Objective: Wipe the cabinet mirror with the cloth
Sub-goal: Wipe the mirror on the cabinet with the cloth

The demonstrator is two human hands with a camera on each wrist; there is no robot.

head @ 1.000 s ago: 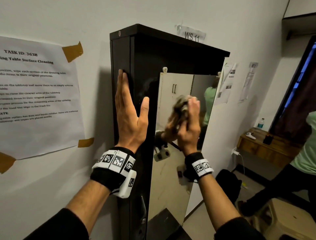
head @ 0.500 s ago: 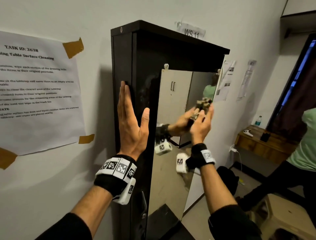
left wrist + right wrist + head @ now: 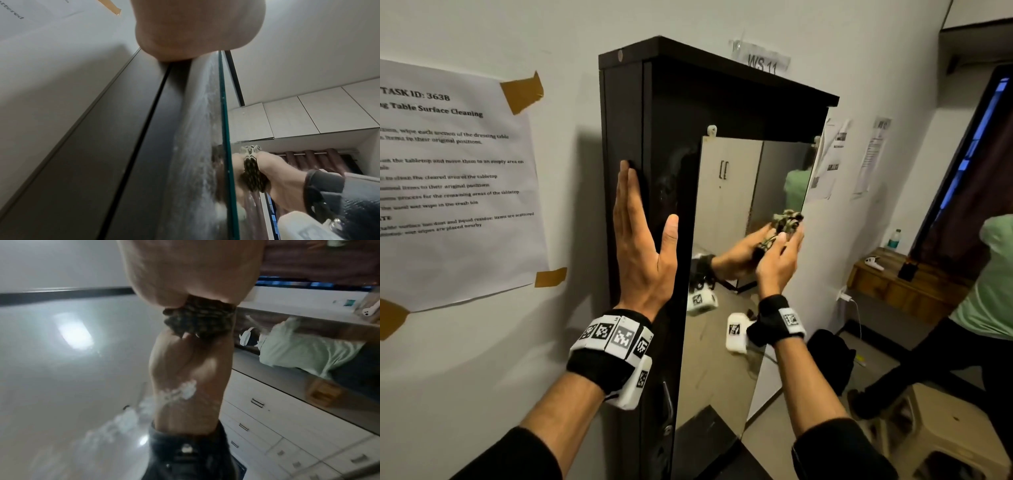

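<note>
Right hand (image 3: 779,255) gripping bunched cloth (image 3: 787,219) vs mirror (image 3: 726,308) (near its right edge), left hand (image 3: 642,246) flat, fingers straight, on black cabinet (image 3: 626,113) side

The cabinet (image 3: 626,113) is dark, glossy laminate. Its mirror (image 3: 726,205) is smooth, smeared glass; the cloth (image 3: 787,219) looks coarse, patterned fabric.

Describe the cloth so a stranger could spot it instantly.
Find the tall black cabinet against the white wall, then the mirror on its door. At the mirror's right edge, the right hand grips the cloth, a small bunched wad. It is the only dark, speckled fabric there, unlike the glass around it.
</note>
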